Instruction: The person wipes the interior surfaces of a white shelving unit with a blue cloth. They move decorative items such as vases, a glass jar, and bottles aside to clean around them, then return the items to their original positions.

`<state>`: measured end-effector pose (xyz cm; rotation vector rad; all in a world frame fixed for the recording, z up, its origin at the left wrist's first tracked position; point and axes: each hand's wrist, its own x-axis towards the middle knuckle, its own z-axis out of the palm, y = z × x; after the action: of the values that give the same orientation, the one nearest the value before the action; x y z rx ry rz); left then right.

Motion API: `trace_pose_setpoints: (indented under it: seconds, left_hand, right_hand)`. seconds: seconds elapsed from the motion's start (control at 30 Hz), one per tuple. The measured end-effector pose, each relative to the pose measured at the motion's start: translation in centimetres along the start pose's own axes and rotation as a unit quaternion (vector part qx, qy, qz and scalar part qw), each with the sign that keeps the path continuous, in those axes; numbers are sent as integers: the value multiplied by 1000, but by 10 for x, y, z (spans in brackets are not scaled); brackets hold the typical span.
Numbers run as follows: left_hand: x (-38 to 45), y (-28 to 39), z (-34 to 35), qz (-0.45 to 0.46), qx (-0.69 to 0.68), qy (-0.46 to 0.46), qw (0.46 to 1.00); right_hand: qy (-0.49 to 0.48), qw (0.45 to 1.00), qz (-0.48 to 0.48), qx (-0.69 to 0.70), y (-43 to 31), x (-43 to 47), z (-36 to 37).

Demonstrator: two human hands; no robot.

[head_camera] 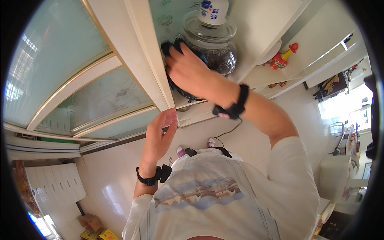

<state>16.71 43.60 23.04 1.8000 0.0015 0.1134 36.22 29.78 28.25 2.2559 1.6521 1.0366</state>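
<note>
My right hand (187, 67) reaches into a white shelf compartment, its fingers curled around a black object (168, 48). More dark material, with a blue part, shows beneath and beside that hand; what it is cannot be made out. Right behind it stands a round glass jar (222, 58) with a glass lid and something dark and shiny inside. A white porcelain cup (213, 12) with blue decoration sits upside down or lidded on top; I cannot tell which. My left hand (163, 127) is raised by the cabinet's frame post (162, 90), empty, thumb and fingers apart, fingertips at or near the post's lower end.
Frosted glass door panels (60, 39) with pale frames stand at the left. On the shelf to the right are a red and yellow vase (282, 58) and a white plate (271, 54). A black cable (229, 131) hangs from my right wristband. Cardboard boxes (91, 222) lie at lower left.
</note>
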Motion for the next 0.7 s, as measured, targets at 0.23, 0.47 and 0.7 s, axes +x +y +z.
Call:
trace_pose_setpoints:
  seconds: [0.23,0.47,0.7]
  left_hand:
    - [-4,-10,-1,-9,-5,15,1000]
    - [0,-19,1,-19,-16,37,999]
    - [12,-26,12,-41,-20,-10,999]
  right_hand:
    - [-147,973,-159,81,-26,-83,2]
    - [65,950,253,168,3,-130,-10]
    - [108,720,598,337,-73,-154,56]
